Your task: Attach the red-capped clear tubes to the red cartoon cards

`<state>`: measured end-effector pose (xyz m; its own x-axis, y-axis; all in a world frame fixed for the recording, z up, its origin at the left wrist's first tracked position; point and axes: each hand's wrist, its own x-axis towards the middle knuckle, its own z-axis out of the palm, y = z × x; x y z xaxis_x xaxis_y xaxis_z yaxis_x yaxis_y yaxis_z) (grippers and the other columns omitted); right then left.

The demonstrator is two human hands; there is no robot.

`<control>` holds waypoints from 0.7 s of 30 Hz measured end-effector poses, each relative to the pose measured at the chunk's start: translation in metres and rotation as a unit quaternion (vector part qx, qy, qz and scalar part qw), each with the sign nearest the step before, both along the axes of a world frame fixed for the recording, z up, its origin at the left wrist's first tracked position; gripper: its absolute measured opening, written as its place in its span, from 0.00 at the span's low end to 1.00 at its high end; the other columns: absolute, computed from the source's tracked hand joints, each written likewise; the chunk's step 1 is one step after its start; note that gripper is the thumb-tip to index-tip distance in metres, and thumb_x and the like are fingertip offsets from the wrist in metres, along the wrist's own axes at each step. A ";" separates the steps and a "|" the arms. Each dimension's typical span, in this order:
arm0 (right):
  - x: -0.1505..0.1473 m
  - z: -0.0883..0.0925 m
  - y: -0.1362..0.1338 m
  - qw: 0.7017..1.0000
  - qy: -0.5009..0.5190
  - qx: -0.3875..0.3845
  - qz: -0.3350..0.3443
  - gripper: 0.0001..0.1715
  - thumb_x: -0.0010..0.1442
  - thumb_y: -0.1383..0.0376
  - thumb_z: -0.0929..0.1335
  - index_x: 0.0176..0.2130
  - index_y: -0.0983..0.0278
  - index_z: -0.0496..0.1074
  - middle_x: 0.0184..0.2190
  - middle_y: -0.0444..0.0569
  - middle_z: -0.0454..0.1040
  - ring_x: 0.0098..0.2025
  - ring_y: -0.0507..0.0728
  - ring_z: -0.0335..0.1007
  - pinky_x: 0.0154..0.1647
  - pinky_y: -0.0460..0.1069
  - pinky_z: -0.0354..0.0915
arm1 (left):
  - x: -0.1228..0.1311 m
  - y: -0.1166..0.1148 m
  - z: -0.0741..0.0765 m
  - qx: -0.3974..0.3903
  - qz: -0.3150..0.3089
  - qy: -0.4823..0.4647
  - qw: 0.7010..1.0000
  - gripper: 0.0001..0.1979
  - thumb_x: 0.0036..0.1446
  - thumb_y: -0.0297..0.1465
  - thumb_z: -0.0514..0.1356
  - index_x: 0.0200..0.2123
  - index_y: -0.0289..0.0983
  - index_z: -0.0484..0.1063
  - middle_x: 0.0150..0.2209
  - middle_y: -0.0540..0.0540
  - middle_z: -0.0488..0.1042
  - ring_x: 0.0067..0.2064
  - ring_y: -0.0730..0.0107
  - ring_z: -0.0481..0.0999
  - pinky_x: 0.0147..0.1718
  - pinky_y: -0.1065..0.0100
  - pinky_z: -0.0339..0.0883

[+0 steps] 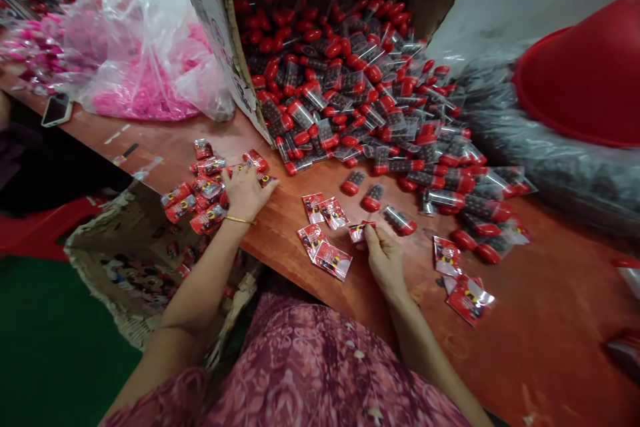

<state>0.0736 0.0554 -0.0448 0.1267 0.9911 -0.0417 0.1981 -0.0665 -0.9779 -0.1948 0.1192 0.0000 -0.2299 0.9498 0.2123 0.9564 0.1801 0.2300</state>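
My left hand (246, 192) lies palm down with fingers spread on a heap of filled red printed packets (207, 219) at the table's front edge. Between thumb and fingers of my right hand (386, 255) is a small red printed sleeve (358, 232). Flat red printed sleeves (334, 260) lie just left of that hand, and more sleeves (470, 300) are off to its right. Beyond it rest a few clear capsule-shaped containers with red ends and dark contents (399, 220), apart from the large pile.
A tipped cardboard box (233, 47) spills many red-ended containers (345, 80) over the table (540, 320). Below the edge stands an open carton (100, 233) with packets inside. A plastic bag of pink items (145, 90), a phone (57, 110) and a red tub (580, 80) are around.
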 end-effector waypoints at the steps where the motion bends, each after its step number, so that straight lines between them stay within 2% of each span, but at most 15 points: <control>1: 0.000 0.000 0.000 1.000 0.000 0.004 0.000 0.25 0.53 0.46 0.64 0.21 0.63 0.69 0.17 0.44 0.69 0.20 0.52 0.62 0.22 0.47 0.61 | 0.000 0.000 0.000 -0.003 -0.005 -0.001 1.000 0.23 0.50 0.46 0.58 0.43 0.35 0.72 0.45 0.35 0.75 0.52 0.44 0.67 0.55 0.42 0.45; 6: 0.001 -0.007 -0.001 1.000 -0.003 0.016 0.008 0.24 0.54 0.47 0.64 0.22 0.63 0.69 0.17 0.44 0.68 0.21 0.52 0.62 0.21 0.46 0.60 | -0.001 -0.002 -0.001 -0.014 -0.015 -0.044 0.999 0.23 0.53 0.46 0.55 0.45 0.38 0.73 0.45 0.39 0.76 0.56 0.45 0.64 0.56 0.42 0.45; 10: 0.001 -0.011 0.000 1.000 -0.010 0.021 0.007 0.25 0.55 0.47 0.63 0.21 0.63 0.68 0.15 0.43 0.66 0.19 0.51 0.61 0.20 0.46 0.58 | -0.006 -0.003 -0.008 -0.014 -0.028 -0.053 0.998 0.17 0.54 0.39 0.56 0.43 0.39 0.74 0.44 0.41 0.77 0.53 0.51 0.70 0.57 0.46 0.45; 15: 0.000 -0.011 0.001 1.000 -0.008 0.023 0.004 0.25 0.55 0.47 0.63 0.19 0.62 0.66 0.14 0.42 0.64 0.18 0.50 0.59 0.19 0.45 0.56 | -0.006 -0.003 -0.014 -0.001 -0.042 -0.065 0.997 0.13 0.56 0.37 0.54 0.40 0.43 0.76 0.43 0.44 0.79 0.50 0.54 0.73 0.58 0.47 0.45; 21: 0.001 -0.012 0.001 1.000 -0.001 0.018 0.007 0.24 0.55 0.47 0.63 0.23 0.63 0.69 0.16 0.42 0.66 0.19 0.51 0.61 0.20 0.46 0.58 | -0.009 -0.004 -0.017 0.021 -0.037 -0.071 0.997 0.15 0.56 0.38 0.53 0.42 0.42 0.75 0.42 0.44 0.79 0.50 0.54 0.73 0.58 0.48 0.45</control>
